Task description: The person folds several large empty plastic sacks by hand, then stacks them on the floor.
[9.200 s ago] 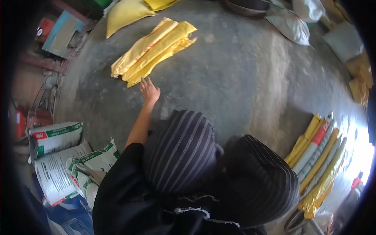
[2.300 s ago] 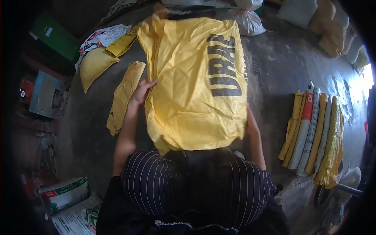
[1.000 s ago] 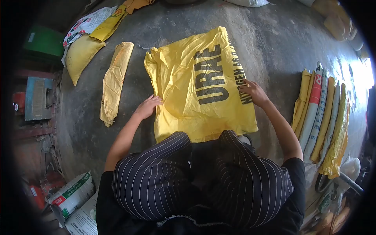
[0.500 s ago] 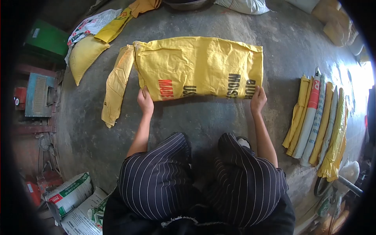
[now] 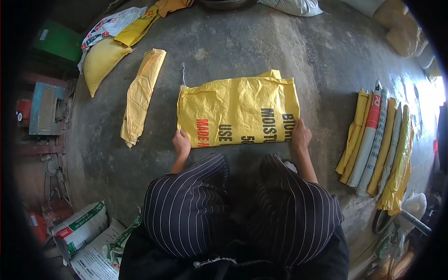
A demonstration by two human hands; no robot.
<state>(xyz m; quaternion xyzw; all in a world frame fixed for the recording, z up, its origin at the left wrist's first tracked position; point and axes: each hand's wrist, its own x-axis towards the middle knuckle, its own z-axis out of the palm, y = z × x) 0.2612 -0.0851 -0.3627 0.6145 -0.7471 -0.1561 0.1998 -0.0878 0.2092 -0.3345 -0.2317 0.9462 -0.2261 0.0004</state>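
A yellow woven sack with red and black print is stretched out in front of my knees. My left hand grips its near left corner, fingers closed on the edge. At the near right corner, my right hand holds the other end, fingers wrapped over the material. A loose white string hangs off the sack's far left corner. To the left, a folded yellow sack lies by itself on the floor, apart from my hands.
Several folded sacks lie in a row on the right. A stuffed yellow sack and a green box are at the far left. Printed white-green bags sit at the near left. A white sack stands at the back.
Both hands have drawn the yellow sack toward my knees. It has come away from the folded sack on the left, which stays on the floor.
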